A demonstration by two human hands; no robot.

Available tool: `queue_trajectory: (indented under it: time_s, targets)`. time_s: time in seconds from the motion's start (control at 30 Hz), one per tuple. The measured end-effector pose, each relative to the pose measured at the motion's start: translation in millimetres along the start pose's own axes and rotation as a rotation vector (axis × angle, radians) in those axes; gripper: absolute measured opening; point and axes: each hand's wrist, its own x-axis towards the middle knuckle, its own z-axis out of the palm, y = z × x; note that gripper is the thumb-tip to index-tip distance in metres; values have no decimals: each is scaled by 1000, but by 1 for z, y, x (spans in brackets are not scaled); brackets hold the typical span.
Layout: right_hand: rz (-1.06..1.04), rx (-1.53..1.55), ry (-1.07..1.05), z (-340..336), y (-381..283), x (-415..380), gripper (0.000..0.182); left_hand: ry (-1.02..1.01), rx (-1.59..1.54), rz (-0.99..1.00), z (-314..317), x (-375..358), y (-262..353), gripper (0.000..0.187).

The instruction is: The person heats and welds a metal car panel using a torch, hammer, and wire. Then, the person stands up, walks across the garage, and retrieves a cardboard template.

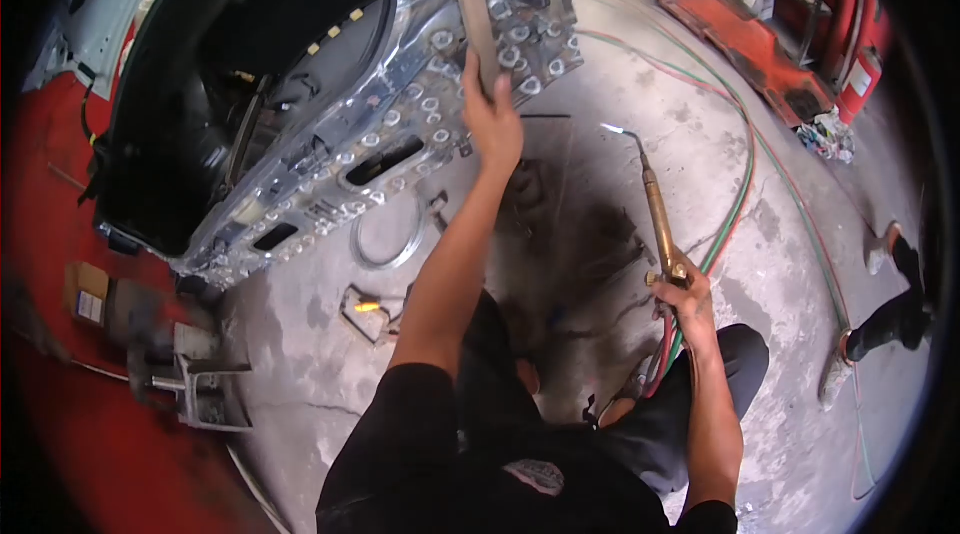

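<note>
Two hands show in my head view, each closed on something. I have the left hand [493,129] pinching the lower end of a bar [476,24] between thumb and fingers; the bar points up across the panel [395,139], though I cannot tell whether it touches the metal. My right hand [690,300] is wrapped round the torch [660,224] near its base, hoses [666,359] trailing below. The torch tilts up and left, a bright flame [618,130] at its tip, apart from the bar.
</note>
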Motion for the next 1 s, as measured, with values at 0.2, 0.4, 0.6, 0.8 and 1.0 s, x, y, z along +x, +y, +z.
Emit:
queue_trajectory:
  time_s: [0.2,0.4,0.6,0.8,1.0]
  targets:
    - [-70,2,14,-2,-14,-5,64,7,-70,-4,-24,-56,-46,52]
    - [-59,-37,38,0,-9,-5,62,-120,318,89,-70,-2,-11,49]
    - [-45,15,52,-7,-5,-9,63,-179,444,8,-165,-81,-70,48]
    - [-35,15,56,-7,-3,-13,65,-294,450,271,-100,-71,-81,49]
    - [-16,-11,62,0,-7,2,65,-242,509,75,-12,-41,-93,51]
